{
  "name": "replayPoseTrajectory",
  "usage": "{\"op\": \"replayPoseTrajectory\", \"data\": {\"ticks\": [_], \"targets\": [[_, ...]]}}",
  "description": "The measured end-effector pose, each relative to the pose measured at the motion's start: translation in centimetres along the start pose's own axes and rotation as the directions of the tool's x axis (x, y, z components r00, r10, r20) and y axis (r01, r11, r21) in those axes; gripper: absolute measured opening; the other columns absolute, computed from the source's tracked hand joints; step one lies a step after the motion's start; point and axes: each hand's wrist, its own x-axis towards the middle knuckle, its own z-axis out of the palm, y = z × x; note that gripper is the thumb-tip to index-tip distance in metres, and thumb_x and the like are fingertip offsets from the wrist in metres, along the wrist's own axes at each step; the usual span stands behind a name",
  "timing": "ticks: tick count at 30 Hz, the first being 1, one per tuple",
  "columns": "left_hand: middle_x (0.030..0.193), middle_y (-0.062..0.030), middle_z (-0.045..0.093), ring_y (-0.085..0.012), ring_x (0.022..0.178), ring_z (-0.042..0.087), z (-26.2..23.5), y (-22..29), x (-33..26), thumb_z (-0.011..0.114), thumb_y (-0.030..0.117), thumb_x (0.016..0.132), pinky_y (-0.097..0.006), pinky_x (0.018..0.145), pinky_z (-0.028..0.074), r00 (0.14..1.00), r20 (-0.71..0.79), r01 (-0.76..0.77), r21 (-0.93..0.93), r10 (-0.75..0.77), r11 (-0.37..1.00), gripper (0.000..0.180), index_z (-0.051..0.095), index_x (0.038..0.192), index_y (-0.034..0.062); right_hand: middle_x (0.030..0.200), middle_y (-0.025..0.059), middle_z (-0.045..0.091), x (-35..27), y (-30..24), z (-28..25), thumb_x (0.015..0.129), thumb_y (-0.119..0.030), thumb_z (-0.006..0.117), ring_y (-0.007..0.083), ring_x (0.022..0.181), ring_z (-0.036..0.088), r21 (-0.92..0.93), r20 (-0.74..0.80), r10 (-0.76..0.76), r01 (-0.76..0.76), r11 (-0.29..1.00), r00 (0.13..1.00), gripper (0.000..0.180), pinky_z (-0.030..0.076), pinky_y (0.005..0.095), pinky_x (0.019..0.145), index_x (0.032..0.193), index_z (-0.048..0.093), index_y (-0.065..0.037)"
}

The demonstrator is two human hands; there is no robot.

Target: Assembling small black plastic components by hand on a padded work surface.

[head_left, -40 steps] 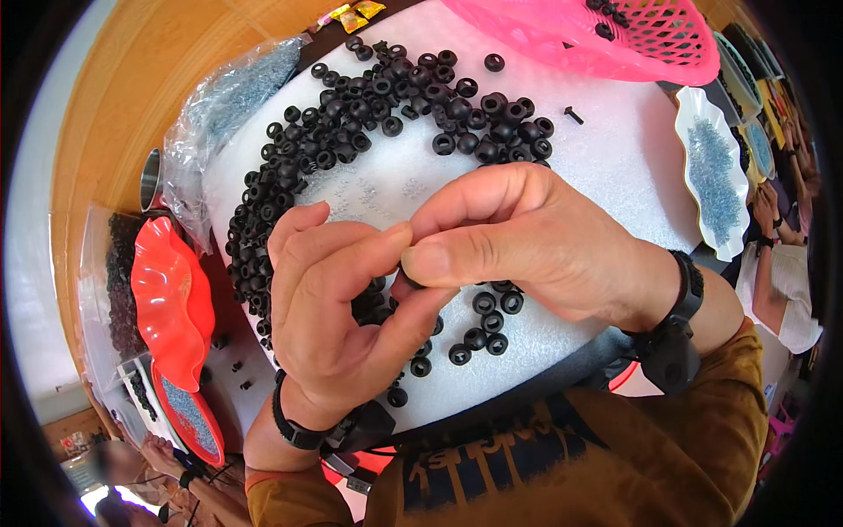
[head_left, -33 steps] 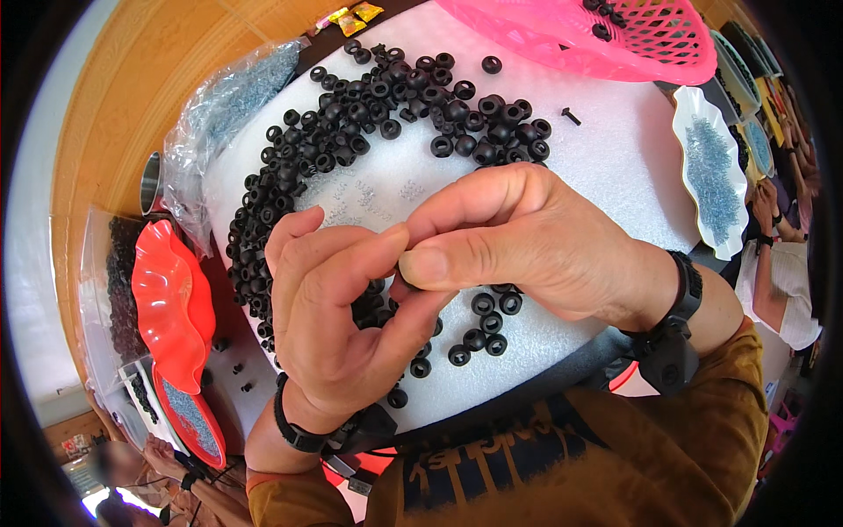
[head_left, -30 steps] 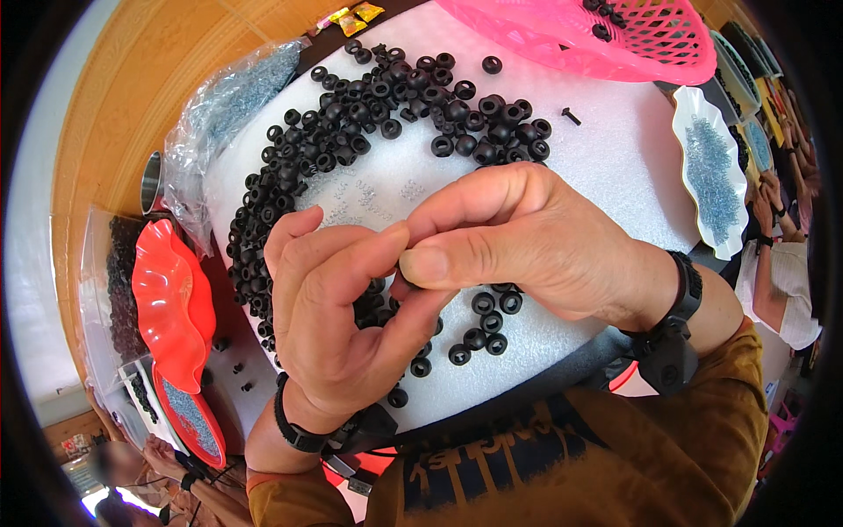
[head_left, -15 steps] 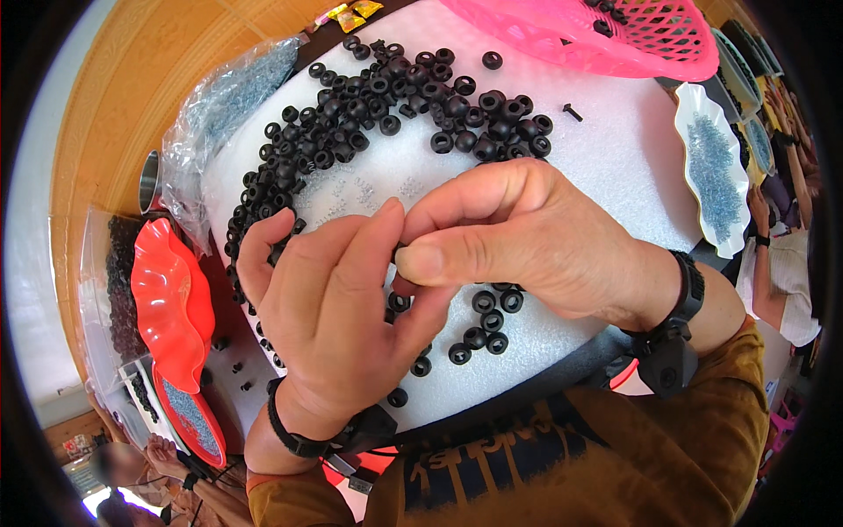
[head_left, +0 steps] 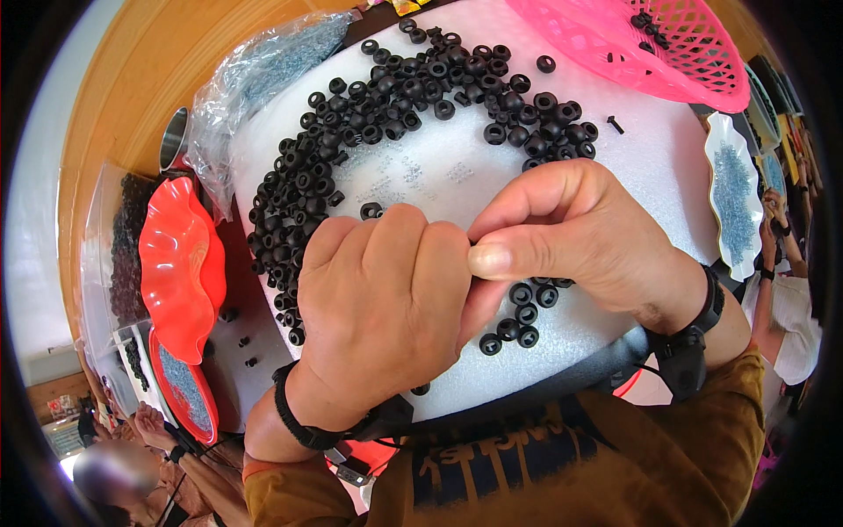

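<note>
My left hand (head_left: 386, 303) is closed, its back up and its fingers curled under, so what they hold is hidden. Pressed against its knuckles, my right hand (head_left: 575, 241) pinches thumb to forefinger; a sliver of something dark shows there, too small to make out. Both hands hover over a white foam sheet (head_left: 623, 206). Round black pieces with holes (head_left: 413, 88) lie heaped in an arc beyond and left of them. Several similar black rings (head_left: 525, 314) lie below my right hand. Small clear beads (head_left: 411, 169) are scattered on the foam inside the arc.
A pink mesh basket (head_left: 606, 48) sits at the far right, near a small black peg (head_left: 616, 125). White scalloped dish (head_left: 713, 176) of clear beads stands right. Red wavy dishes (head_left: 180, 263) and a plastic bag (head_left: 211, 123) lie left. Other people's hands (head_left: 156, 428) show at the edges.
My left fingers, stretched out before, are now curled into a fist. My right hand keeps its pinch against the left. The whole scene has shifted slightly rightward in the picture.
</note>
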Motion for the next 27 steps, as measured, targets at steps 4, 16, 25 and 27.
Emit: {"op": "replayPoseTrajectory", "data": {"ticks": [4,16,25,27], "targets": [[0.061,-0.0021,0.035,-0.0166,0.046,0.037,0.5,-0.1,-0.2,0.062,0.031,0.076,-0.03,0.047,0.031,0.999,-0.037,0.008,-0.029,-0.009,1.0,0.029,0.041,0.066,0.0129,0.081,0.008,0.068,-0.1,-0.2,0.0,0.082,-0.007,0.067,0.0109,0.073,0.063,-0.045,-0.003,0.005,-0.006,0.999,1.0,0.012,0.051,0.0233,0.069,0.09,0.067,0.002],[0.061,-0.007,0.041,-0.0255,0.05,0.043,0.3,-1.0,0.1,0.068,0.024,0.068,-0.035,0.047,0.034,0.999,-0.001,-0.033,-0.232,0.033,0.972,0.028,0.047,0.072,0.0064,0.08,0.0071,0.067,-0.2,0.0,0.0,0.085,-0.014,0.066,0.0089,0.074,0.061,-0.094,0.023,0.033,-0.031,0.995,0.999,0.017,0.049,0.0227,0.069,0.088,0.068,0.003],[0.06,-0.0033,0.037,-0.0187,0.046,0.04,1.0,-1.5,0.0,0.063,0.03,0.078,-0.03,0.044,0.033,0.983,-0.103,-0.173,-0.221,0.153,0.96,0.03,0.045,0.066,0.0097,0.075,0.0059,0.067,-0.4,0.3,-0.1,0.084,-0.016,0.068,0.0075,0.069,0.06,-0.052,0.049,0.014,-0.011,0.999,0.999,0.018,0.048,0.0211,0.064,0.082,0.068,0.002],[0.059,-0.0034,0.037,-0.0189,0.045,0.039,1.1,-1.4,0.0,0.064,0.029,0.078,-0.03,0.043,0.033,0.979,-0.138,-0.175,-0.216,0.147,0.961,0.031,0.044,0.064,0.0095,0.073,0.005,0.066,-0.2,0.5,0.0,0.084,-0.017,0.068,0.0071,0.068,0.06,-0.065,0.051,0.032,-0.028,0.997,0.998,0.018,0.048,0.0208,0.063,0.08,0.067,0.001]]}}
